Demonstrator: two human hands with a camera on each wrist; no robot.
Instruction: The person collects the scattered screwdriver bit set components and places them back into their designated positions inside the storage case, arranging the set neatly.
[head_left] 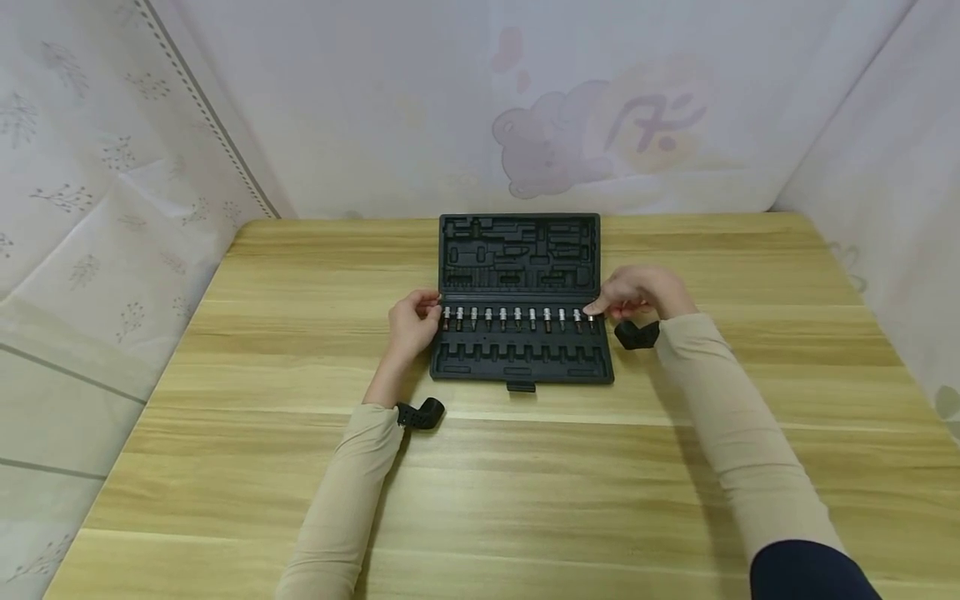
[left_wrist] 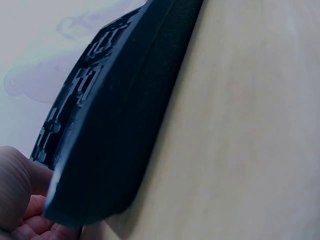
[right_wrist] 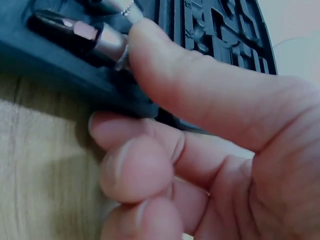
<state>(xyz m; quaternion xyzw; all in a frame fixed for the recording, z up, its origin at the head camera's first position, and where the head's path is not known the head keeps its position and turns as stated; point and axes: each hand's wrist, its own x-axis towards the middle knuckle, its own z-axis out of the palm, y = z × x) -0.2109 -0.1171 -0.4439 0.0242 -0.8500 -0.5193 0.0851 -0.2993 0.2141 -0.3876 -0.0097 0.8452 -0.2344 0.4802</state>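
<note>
A black plastic bit socket case (head_left: 517, 371) lies unfolded on the table, lid half at the back. One row of silver bit sockets (head_left: 518, 315) fills its upper slots. My left hand (head_left: 411, 323) grips the case's left edge near the hinge, thumb on top; in the left wrist view, fingers (left_wrist: 37, 222) curl beside the case wall. On the opposite edge is my right hand (head_left: 633, 292), its thumb (right_wrist: 165, 65) on the end of the rightmost bit socket (right_wrist: 111, 42). Its other fingers (right_wrist: 137, 167) curl against the case's outer side and lower edge.
The case lid (head_left: 519, 250) stands open with moulded recesses. A latch (head_left: 521, 387) sticks out at the front. The wood-grain table (head_left: 555, 500) meets a printed cloth (head_left: 375, 108) at the back and sides. Black wrist mounts (head_left: 422, 414) sit on both forearms.
</note>
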